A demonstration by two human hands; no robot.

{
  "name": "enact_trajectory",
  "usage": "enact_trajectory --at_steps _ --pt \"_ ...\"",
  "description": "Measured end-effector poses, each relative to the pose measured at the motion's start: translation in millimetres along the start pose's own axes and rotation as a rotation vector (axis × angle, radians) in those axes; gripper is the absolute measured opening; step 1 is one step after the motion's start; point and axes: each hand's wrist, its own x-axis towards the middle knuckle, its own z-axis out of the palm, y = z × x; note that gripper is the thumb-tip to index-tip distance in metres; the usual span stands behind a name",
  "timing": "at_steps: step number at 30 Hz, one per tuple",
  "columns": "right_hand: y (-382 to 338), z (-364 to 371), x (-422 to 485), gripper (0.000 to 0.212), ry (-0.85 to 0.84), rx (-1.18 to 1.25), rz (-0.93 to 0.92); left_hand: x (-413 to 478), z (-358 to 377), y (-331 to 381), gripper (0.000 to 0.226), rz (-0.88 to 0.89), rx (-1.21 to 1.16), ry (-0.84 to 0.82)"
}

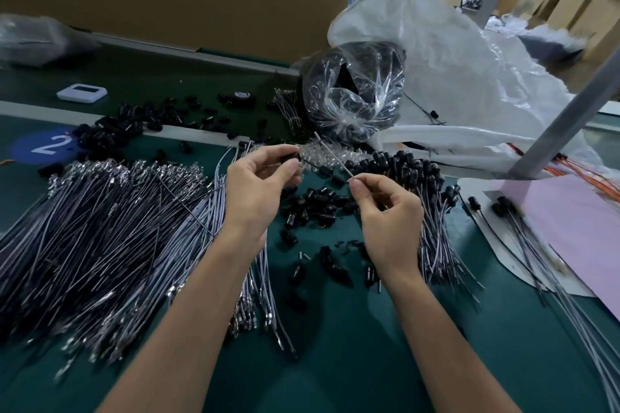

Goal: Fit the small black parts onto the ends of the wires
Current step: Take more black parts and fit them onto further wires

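My left hand (pixel 260 183) pinches a small black part (pixel 291 157) between thumb and fingers above the green mat. My right hand (pixel 385 211) pinches a thin grey wire (pixel 332 154) that slants up and to the left, its free end in the air. The part and the wire are close together but apart. A big heap of grey wires (pixel 100 228) lies to the left. Loose black parts (pixel 312 204) are scattered under and between my hands. A bunch of wires with black parts fitted (pixel 429 198) lies to the right.
A clear bag of black parts (pixel 352 94) stands behind my hands, beside a large crumpled white plastic sack (pixel 469 70). More black parts (pixel 134 124) lie at the back left near a white device (pixel 82 93). A grey post (pixel 563 117) and pink sheet (pixel 577 228) are at the right.
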Motion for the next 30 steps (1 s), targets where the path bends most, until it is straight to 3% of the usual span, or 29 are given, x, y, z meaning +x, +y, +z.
enact_trajectory --at_steps 19,30 --pt "0.5 -2.8 1.3 0.007 0.045 -0.089 -0.044 5.0 -7.1 -5.3 0.027 0.020 -0.002 0.008" --pt "2.3 0.2 -0.9 0.007 0.026 -0.110 -0.045 -0.2 -4.7 -9.1 0.026 0.003 0.082 -0.176"
